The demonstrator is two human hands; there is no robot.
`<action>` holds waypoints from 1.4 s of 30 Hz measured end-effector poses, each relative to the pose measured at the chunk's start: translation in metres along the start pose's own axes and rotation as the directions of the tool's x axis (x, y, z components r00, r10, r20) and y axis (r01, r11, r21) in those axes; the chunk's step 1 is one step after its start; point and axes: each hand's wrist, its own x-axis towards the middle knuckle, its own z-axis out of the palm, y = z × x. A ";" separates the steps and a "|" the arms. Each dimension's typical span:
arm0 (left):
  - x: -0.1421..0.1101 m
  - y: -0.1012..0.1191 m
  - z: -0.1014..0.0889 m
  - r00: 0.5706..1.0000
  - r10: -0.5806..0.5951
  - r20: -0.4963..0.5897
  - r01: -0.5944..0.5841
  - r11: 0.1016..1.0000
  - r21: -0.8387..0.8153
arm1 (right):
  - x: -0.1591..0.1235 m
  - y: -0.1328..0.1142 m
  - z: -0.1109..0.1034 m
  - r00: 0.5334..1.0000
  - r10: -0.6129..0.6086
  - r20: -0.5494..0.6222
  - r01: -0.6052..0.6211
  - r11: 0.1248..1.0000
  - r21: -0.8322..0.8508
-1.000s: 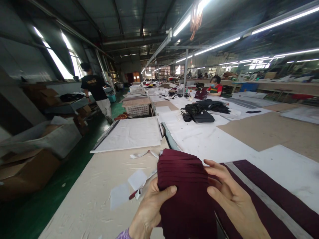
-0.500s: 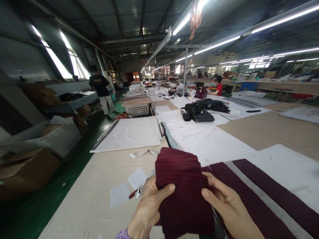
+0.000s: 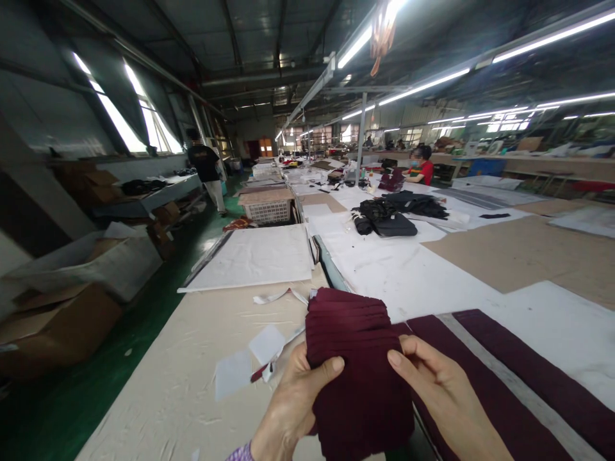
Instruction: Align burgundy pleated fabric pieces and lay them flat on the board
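Observation:
My left hand [image 3: 291, 403] grips the left edge of a stack of dark maroon fabric pieces [image 3: 358, 365], thumb on top. My right hand [image 3: 444, 397] has its fingers curled on the stack's right edge, thumb pressing the top piece. I hold the stack just above the long table [image 3: 202, 358], its far end fanned into thin layers. Two long maroon fabric strips [image 3: 523, 378] lie flat on white paper to the right of the stack.
White paper slips [image 3: 250, 362] and a white ribbon [image 3: 276, 298] lie on the table near my left hand. A large white sheet [image 3: 254, 256] sits further back, with black garments [image 3: 394, 214] beyond. Cardboard boxes [image 3: 57, 314] line the green aisle. One person walks away; another sits at the far table.
My right hand has slid back along the stack's right edge and curled its fingers onto it. The person in the aisle has walked further away.

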 end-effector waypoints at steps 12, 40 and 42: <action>-0.003 0.006 0.001 0.991 -0.069 0.112 0.062 0.996 0.063 | 0.009 -0.004 -0.014 0.970 -0.209 0.123 0.216 0.975 -0.044; 0.000 0.003 -0.001 0.995 0.063 -0.083 -0.061 0.998 0.029 | -0.016 0.014 0.017 0.997 0.041 -0.059 -0.034 0.993 0.110; 0.000 0.004 -0.001 0.994 0.065 -0.083 -0.062 0.997 0.039 | -0.016 0.015 0.019 0.997 0.024 -0.070 -0.017 0.995 0.100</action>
